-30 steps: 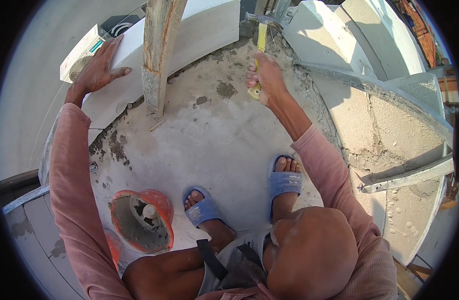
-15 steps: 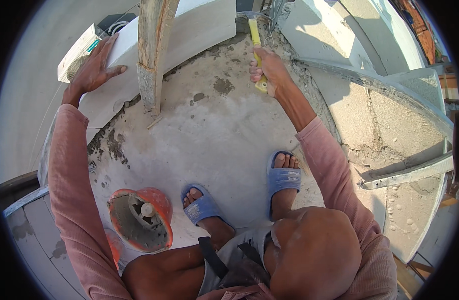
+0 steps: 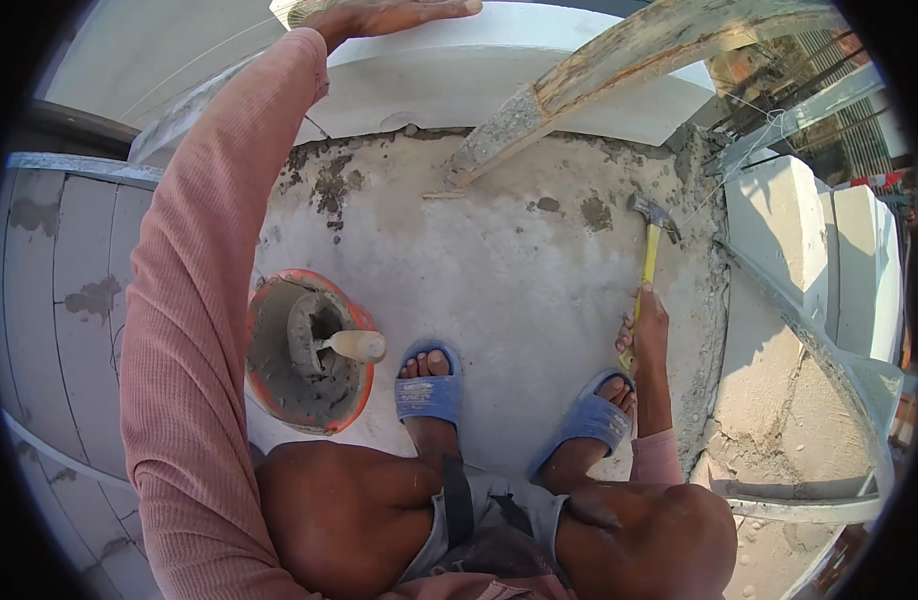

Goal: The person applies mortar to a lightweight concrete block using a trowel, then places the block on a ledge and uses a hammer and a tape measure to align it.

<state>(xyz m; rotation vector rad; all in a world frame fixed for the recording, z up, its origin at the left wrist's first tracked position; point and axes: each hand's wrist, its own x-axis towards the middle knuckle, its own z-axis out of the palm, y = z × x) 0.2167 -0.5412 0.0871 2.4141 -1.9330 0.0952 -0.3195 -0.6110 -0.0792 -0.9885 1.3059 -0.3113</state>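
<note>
A: Where is the hammer?
B: On the right of the scene, over the pale floor, its metal head pointing far and its yellow handle near. I can't tell whether the head touches the floor.
A: And the right hand?
B: Wrapped around the lower handle, just beyond the right sandal.
A: What about the left hand?
B: It's at the far edge, fingers stretched out over the top of a long white block, grasping nothing I can see. Whether it presses down, I can't tell.
A: Anything between them?
B: A slanting wooden post, its lower end near the block.
A: And closer in?
B: An orange bucket on the left, near the left sandal, with grey mortar and a pale-handled tool inside. Pale slabs stand far right, partly sunlit.
</note>
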